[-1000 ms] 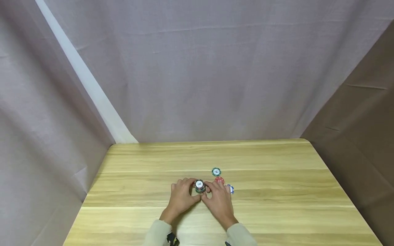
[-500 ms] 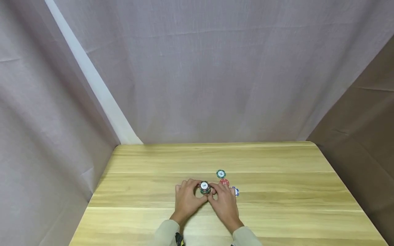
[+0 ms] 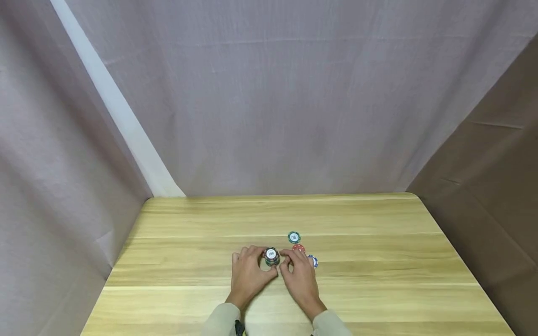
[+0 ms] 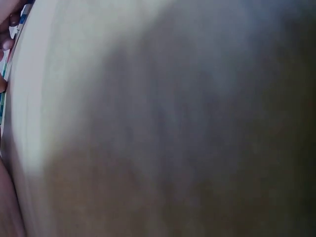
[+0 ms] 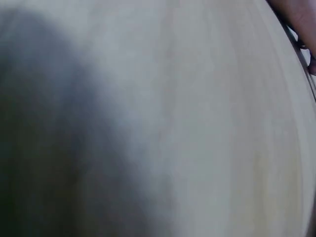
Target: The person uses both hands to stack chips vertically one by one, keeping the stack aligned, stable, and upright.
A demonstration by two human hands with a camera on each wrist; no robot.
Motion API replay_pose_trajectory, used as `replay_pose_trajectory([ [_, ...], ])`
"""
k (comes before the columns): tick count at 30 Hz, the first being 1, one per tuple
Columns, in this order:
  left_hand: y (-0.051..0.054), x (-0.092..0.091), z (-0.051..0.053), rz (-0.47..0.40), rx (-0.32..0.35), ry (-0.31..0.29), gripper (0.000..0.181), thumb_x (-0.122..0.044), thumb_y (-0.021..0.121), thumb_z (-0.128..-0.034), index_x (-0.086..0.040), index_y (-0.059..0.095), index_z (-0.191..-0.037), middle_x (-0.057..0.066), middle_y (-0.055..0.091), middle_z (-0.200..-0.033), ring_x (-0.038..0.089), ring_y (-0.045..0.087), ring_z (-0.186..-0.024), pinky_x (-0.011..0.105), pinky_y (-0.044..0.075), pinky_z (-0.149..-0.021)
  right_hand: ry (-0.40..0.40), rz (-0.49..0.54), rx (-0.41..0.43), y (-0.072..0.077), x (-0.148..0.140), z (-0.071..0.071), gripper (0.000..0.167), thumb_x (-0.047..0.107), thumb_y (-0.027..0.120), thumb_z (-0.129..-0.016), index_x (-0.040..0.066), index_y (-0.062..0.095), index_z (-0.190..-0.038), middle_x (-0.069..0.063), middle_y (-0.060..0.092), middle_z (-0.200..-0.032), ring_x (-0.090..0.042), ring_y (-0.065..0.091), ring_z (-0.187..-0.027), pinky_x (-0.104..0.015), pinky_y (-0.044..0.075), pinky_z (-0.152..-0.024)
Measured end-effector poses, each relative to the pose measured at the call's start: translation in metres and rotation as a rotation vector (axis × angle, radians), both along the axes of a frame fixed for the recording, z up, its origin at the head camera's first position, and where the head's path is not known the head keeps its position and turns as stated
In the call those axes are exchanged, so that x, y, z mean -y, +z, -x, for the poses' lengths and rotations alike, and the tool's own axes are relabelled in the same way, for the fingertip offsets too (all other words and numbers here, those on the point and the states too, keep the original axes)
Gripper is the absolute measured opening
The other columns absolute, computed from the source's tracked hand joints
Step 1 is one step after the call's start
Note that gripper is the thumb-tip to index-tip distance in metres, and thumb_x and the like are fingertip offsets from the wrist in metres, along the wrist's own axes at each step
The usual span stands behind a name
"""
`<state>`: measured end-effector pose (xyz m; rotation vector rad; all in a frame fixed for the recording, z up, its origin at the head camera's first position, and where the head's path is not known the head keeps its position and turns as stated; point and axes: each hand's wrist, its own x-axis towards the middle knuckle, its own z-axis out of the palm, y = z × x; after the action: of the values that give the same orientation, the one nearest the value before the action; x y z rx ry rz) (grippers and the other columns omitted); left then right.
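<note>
A short stack of poker chips (image 3: 271, 255) stands on the wooden table, a black chip marked 100 on top. My left hand (image 3: 248, 275) holds the stack from the left, index finger at its far side and thumb at its near side. Just right of the stack is my right hand (image 3: 300, 275), its thumb and index finger loosely bent and slightly apart from the chips. Both wrist views show mostly blurred table, with bits of fingers at the edges.
Beyond the right hand lie a green chip (image 3: 294, 237), a red chip (image 3: 299, 248) and a blue chip (image 3: 313, 260), the last two partly hidden by the hand. Grey curtains (image 3: 286, 116) rise behind the wooden table (image 3: 378, 261).
My right hand's thumb and index finger have drawn back a little from the stack, which they touched before. My left hand keeps its hold. The head view has shifted slightly.
</note>
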<state>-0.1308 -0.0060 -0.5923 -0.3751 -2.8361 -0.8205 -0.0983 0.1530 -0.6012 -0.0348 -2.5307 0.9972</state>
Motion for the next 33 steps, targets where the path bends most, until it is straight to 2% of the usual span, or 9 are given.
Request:
replay_pose_trajectory([
  [6, 0.001, 0.002, 0.002, 0.011, -0.010, 0.012, 0.052, -0.051, 0.080, -0.0739, -0.018, 0.078, -0.115, -0.008, 0.073, -0.105, 0.011, 0.055, -0.089, 0.032, 0.030, -0.078, 0.006, 0.131, -0.034, 0.003, 0.000, 0.004, 0.024, 0.000, 0.068, -0.089, 0.014, 0.078, -0.107, 0.006, 0.072, -0.101, -0.012, 0.062, -0.090, -0.035, 0.044, -0.082],
  [9, 0.002, 0.003, 0.004, 0.016, -0.027, 0.023, 0.052, -0.050, 0.079, -0.0733, -0.018, 0.078, -0.114, -0.007, 0.074, -0.106, 0.013, 0.056, -0.090, 0.032, 0.030, -0.078, 0.023, 0.207, -0.071, 0.005, 0.001, 0.006, 0.025, -0.003, 0.068, -0.090, 0.012, 0.078, -0.106, 0.005, 0.071, -0.101, -0.011, 0.060, -0.090, -0.032, 0.051, -0.081],
  [13, 0.002, 0.003, 0.004, 0.018, -0.030, 0.024, 0.051, -0.050, 0.079, -0.0718, -0.018, 0.078, -0.113, -0.007, 0.074, -0.105, 0.014, 0.058, -0.091, 0.033, 0.031, -0.079, 0.026, 0.263, -0.125, 0.008, 0.001, 0.003, 0.026, -0.009, 0.068, -0.087, 0.009, 0.078, -0.104, 0.001, 0.073, -0.100, -0.011, 0.061, -0.090, -0.027, 0.053, -0.079],
  [18, -0.002, -0.002, 0.001, 0.019, -0.030, 0.014, 0.051, -0.049, 0.079, -0.0708, -0.018, 0.077, -0.111, -0.007, 0.073, -0.103, 0.015, 0.058, -0.091, 0.034, 0.031, -0.078, 0.020, 0.276, -0.162, 0.007, -0.003, -0.004, 0.027, -0.011, 0.067, -0.086, 0.006, 0.078, -0.103, -0.002, 0.074, -0.101, -0.014, 0.062, -0.093, -0.025, 0.051, -0.080],
  [23, -0.001, -0.006, 0.001, 0.021, -0.042, 0.013, 0.050, -0.049, 0.079, -0.0700, -0.020, 0.077, -0.110, -0.007, 0.073, -0.103, 0.014, 0.057, -0.089, 0.033, 0.031, -0.076, 0.000, 0.295, -0.201, 0.003, -0.008, -0.005, 0.030, -0.015, 0.067, -0.085, 0.007, 0.078, -0.101, -0.001, 0.075, -0.103, -0.013, 0.061, -0.091, -0.017, 0.050, -0.078],
  [28, 0.000, -0.005, 0.002, 0.027, -0.047, 0.018, 0.050, -0.049, 0.079, -0.0699, -0.020, 0.077, -0.110, -0.008, 0.073, -0.102, 0.013, 0.056, -0.088, 0.032, 0.030, -0.076, -0.020, 0.333, -0.165, 0.002, -0.008, -0.005, 0.030, -0.014, 0.066, -0.088, 0.010, 0.078, -0.103, -0.001, 0.076, -0.109, -0.014, 0.061, -0.100, -0.012, 0.048, -0.085],
  [33, -0.001, -0.002, 0.003, 0.039, -0.066, 0.023, 0.051, -0.051, 0.079, -0.0699, -0.020, 0.077, -0.110, -0.008, 0.072, -0.100, 0.012, 0.055, -0.087, 0.032, 0.030, -0.076, -0.013, 0.322, -0.141, 0.006, -0.009, -0.003, 0.029, -0.012, 0.069, -0.089, 0.011, 0.078, -0.105, 0.000, 0.075, -0.110, -0.013, 0.057, -0.103, -0.014, 0.045, -0.087],
])
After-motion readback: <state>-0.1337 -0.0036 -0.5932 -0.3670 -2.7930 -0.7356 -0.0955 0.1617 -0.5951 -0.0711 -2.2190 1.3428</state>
